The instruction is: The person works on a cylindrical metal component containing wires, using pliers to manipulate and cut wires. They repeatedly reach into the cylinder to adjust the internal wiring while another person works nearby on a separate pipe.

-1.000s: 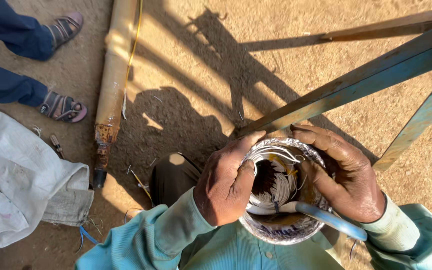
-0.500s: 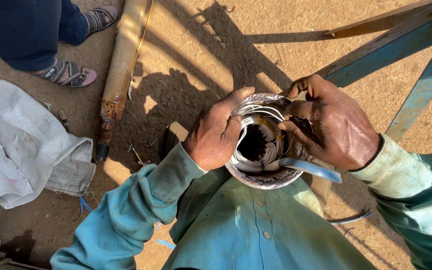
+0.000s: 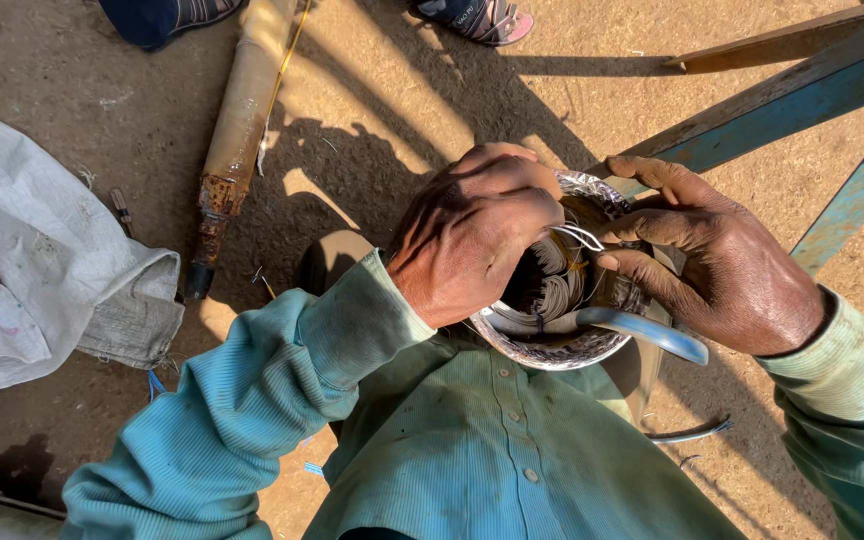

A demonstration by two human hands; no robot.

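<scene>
Dry sandy ground fills the view, sunlit with hard shadows. Landmark: the round metal housing held over the person's lap, open end up.

Largest first. One white woven sack, crumpled, well left of the housing. One blue-painted metal frame, at least three bars showing, just right of and beyond the housing. One long tan pipe with a rusted lower end, beyond the housing to the left. Two sandalled feet of another person at the top edge, well beyond it.

The housing: a single ring-shaped shell, shiny rim. Inside it, packed coils of thin silvery wire lining the wall around a dark hollow centre; strands too fine to count. One blue-sheathed strip curves out over the near rim.

Left hand: curled over the far-left rim, fingers pressed together down into the windings. Right hand: fingers bent, gripping the right rim, fingertips on the wire.
</scene>
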